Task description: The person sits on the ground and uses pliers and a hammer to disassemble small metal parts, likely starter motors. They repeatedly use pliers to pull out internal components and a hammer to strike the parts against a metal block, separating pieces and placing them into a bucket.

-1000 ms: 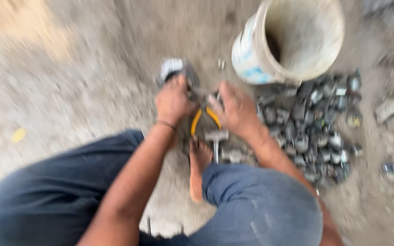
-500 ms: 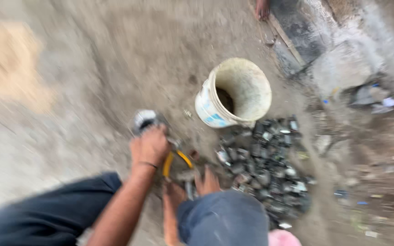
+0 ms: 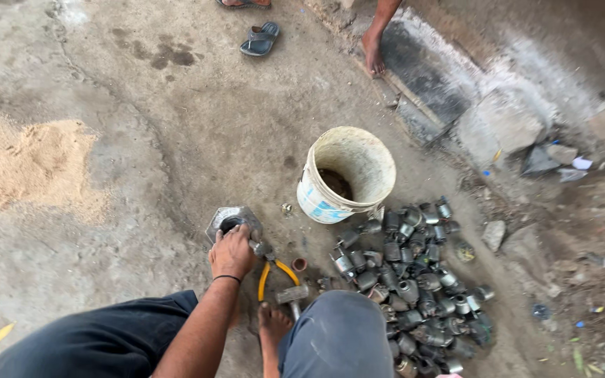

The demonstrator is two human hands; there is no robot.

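Head view, looking down at a seated person on a rough concrete floor point(image 3: 141, 175). The left hand point(image 3: 232, 253) rests on a hexagonal grey metal block point(image 3: 231, 218) with a round hole in its top; the fingers point(image 3: 227, 234) curl over the block's near edge, grasping it. The block sits on the floor just left of the white plastic bucket point(image 3: 330, 203), apart from it. The right hand is hidden behind the raised knee point(image 3: 337, 336), so its finger state cannot be told.

Just right of the left hand lie yellow-handled pliers point(image 3: 274, 269), their jaws pointing toward the block. A small hammer point(image 3: 293, 294) lies below the pliers, beside the person's bare foot point(image 3: 272, 332). A small reddish ring point(image 3: 300, 264) lies right of the pliers.

The bucket stands upright and open, with dark residue at its bottom. To its lower right spreads a heap of small grey metal cylindrical parts point(image 3: 414, 287), touching one another and reaching from the bucket's base toward the knee.

At left, a patch of sand point(image 3: 29, 161) covers the floor. At top, a loose sandal point(image 3: 260, 38) lies on the floor, and another person's bare foot point(image 3: 374, 52) stands at the edge of a concrete step point(image 3: 456, 98).
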